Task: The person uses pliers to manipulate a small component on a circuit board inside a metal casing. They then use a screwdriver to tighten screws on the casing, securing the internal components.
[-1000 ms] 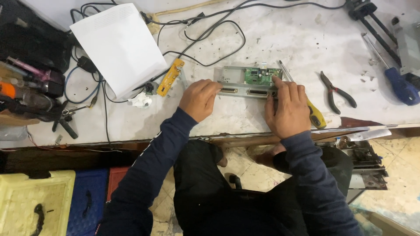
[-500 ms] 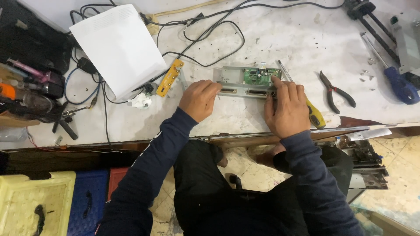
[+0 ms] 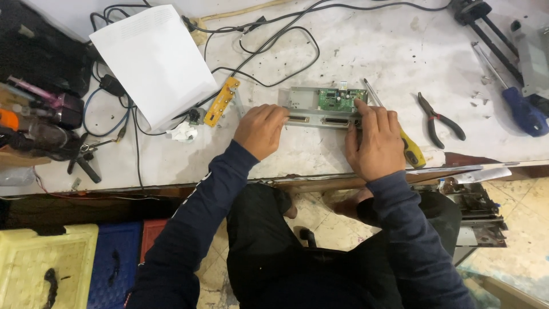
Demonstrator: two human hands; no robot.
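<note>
A grey metal bracket point(image 3: 311, 110) with a small green circuit board point(image 3: 334, 99) on it lies on the white worktable point(image 3: 366, 51). My left hand point(image 3: 260, 130) grips the bracket's left end with its fingers curled over the edge. At the right end my right hand point(image 3: 374, 143) presses down on the bracket, fingers spread across it. A screwdriver with a yellow handle point(image 3: 413, 153) lies under and beside my right hand; whether the hand touches it is hidden.
A white paper sheet point(image 3: 154, 63) and a yellow narrow circuit board point(image 3: 222, 101) lie to the left among black cables point(image 3: 274, 51). Black pliers point(image 3: 439, 121) and a blue-handled screwdriver point(image 3: 523, 111) lie to the right. Tools fill the far left; crates point(image 3: 40, 266) stand on the floor.
</note>
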